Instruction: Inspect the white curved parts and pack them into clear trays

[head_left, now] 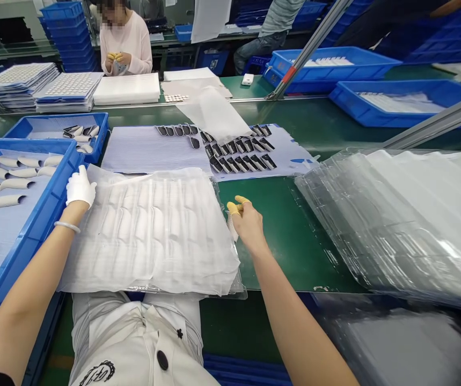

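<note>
A clear plastic tray (241, 289) lies in front of me at the table's edge, covered by a thin white sheet (149, 230). Rows of raised shapes show through the sheet. My left hand (80, 187), in a white glove, is at the tray's back left corner beside the blue crate, fingers apart. Just off the tray's right edge is my right hand (248, 222), with yellow covers on thumb and fingertip. Its fingers are curled over a white ribbed piece (231, 227), mostly hidden by the hand.
Left stands a blue crate (33, 230) of white curved ribbed pieces (5, 202); another crate (103, 131) is behind it. Black-and-silver parts (240, 162) lie in rows on a pale mat (149, 150). Clear trays (407, 214) are stacked right. A person (127, 45) sits opposite.
</note>
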The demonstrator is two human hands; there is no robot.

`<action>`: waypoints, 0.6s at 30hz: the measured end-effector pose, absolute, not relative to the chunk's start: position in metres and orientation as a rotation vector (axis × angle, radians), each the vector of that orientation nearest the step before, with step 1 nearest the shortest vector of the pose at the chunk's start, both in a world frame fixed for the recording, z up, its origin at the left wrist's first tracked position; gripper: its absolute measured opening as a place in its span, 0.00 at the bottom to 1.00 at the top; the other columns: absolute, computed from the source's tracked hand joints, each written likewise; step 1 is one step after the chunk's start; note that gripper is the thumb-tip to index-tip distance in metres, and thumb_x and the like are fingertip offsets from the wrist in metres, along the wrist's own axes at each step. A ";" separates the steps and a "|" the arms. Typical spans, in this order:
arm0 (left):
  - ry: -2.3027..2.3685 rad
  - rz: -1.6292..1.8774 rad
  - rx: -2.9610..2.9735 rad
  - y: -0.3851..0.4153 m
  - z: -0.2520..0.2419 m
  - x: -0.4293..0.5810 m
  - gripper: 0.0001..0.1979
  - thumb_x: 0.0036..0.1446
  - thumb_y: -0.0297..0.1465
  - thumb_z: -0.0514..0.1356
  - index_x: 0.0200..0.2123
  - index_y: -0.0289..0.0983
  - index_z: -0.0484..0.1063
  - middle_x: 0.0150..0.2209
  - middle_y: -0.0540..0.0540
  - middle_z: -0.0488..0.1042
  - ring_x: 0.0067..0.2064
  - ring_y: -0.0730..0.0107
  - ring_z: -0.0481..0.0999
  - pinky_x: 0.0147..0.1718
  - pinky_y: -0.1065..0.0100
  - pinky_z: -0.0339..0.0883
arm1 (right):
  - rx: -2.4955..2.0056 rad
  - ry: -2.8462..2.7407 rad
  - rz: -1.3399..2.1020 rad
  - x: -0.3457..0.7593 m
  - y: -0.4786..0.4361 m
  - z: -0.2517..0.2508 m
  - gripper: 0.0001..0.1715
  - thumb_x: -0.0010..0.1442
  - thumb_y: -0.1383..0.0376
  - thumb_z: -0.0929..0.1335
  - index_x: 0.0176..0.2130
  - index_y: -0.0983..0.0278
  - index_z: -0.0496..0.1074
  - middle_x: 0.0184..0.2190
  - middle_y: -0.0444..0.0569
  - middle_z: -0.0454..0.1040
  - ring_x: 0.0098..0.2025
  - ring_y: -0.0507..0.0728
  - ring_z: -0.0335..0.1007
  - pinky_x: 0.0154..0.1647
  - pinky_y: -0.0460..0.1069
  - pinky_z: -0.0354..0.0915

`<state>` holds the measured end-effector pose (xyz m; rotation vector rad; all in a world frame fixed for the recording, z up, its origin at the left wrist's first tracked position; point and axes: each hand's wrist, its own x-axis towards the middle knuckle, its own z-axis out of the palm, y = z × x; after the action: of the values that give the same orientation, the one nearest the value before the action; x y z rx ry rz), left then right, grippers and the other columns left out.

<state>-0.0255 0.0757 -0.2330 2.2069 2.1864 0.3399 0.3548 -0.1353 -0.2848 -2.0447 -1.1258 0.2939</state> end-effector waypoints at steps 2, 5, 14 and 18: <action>2.125 0.429 2.404 0.067 -0.225 -0.019 0.31 0.58 0.35 0.54 0.63 0.34 0.52 0.58 0.29 0.61 0.58 0.37 0.61 0.52 0.46 0.58 | -2.046 -1.233 0.178 0.340 -0.136 -0.273 0.27 0.61 0.57 0.60 0.55 0.70 0.65 0.46 0.63 0.71 0.50 0.67 0.65 0.51 0.64 0.60; 1.843 0.373 2.666 0.056 -0.223 -0.008 0.26 0.60 0.39 0.51 0.60 0.36 0.60 0.58 0.33 0.64 0.58 0.42 0.61 0.53 0.49 0.57 | -2.010 -1.448 0.068 0.311 -0.132 -0.267 0.29 0.64 0.58 0.58 0.60 0.70 0.60 0.56 0.65 0.65 0.61 0.68 0.54 0.59 0.64 0.52; 1.589 0.115 2.691 0.059 -0.287 -0.015 0.29 0.62 0.44 0.47 0.62 0.36 0.59 0.65 0.35 0.56 0.65 0.44 0.52 0.59 0.43 0.46 | -2.148 -1.656 0.010 0.290 -0.137 -0.320 0.27 0.66 0.62 0.57 0.60 0.72 0.63 0.62 0.65 0.60 0.67 0.72 0.45 0.63 0.69 0.43; 1.550 0.156 2.723 0.056 -0.293 -0.016 0.31 0.62 0.44 0.43 0.62 0.31 0.59 0.65 0.31 0.55 0.65 0.42 0.51 0.60 0.42 0.46 | -2.180 -1.656 -0.008 0.295 -0.140 -0.324 0.28 0.66 0.62 0.58 0.60 0.73 0.63 0.62 0.65 0.60 0.67 0.71 0.47 0.64 0.67 0.43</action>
<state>-0.0164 0.0561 -0.2931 2.7228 1.5505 0.1560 0.2950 -0.1400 -0.3237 -2.1797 -1.6556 -0.0075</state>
